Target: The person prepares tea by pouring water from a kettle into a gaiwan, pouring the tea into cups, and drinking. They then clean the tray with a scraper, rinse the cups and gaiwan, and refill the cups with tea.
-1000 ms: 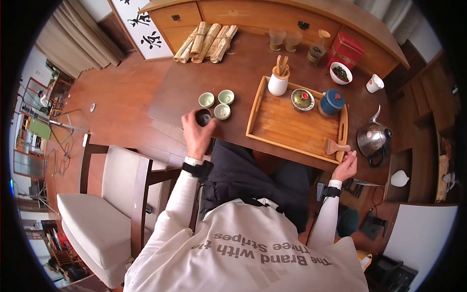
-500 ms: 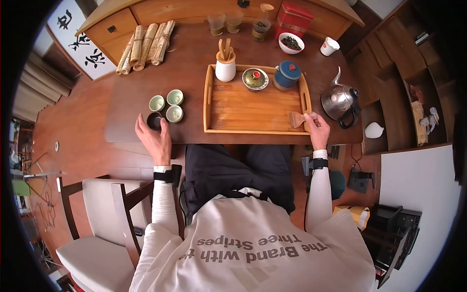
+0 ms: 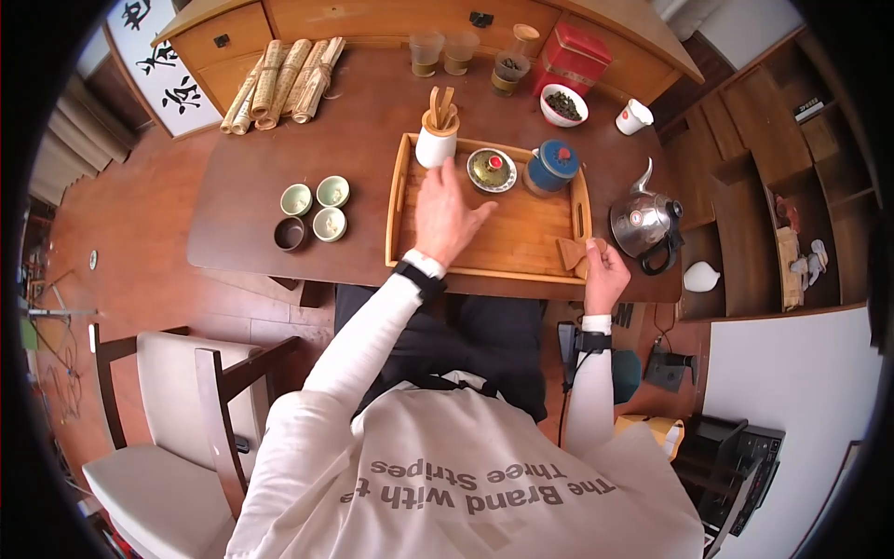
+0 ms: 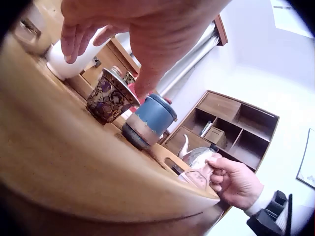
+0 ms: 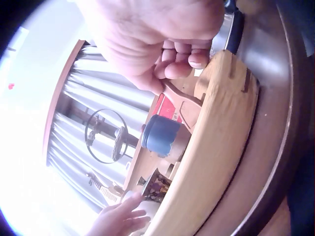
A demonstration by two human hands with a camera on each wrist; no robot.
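Note:
In the head view my left hand reaches over the left part of the wooden tray, fingers extended at the base of a white jar of wooden tea tools. Its thumb stands apart and nothing lies in its grip. My right hand pinches the handle of a flat wooden tool with a flared head, over the tray's front right corner. On the tray, to the right of the jar, stand a lidded gaiwan and a blue-topped lidded pot; both show under my left hand in the left wrist view.
Three pale green cups and a dark cup stand left of the tray. A steel kettle is to its right. Behind are a bowl of tea leaves, a red tin, a white cup and rolled bamboo scrolls.
My left hand has let go of the dark cup beside the green cups and moved right, over the tray to the white jar. My right hand keeps the wooden tool at the tray corner.

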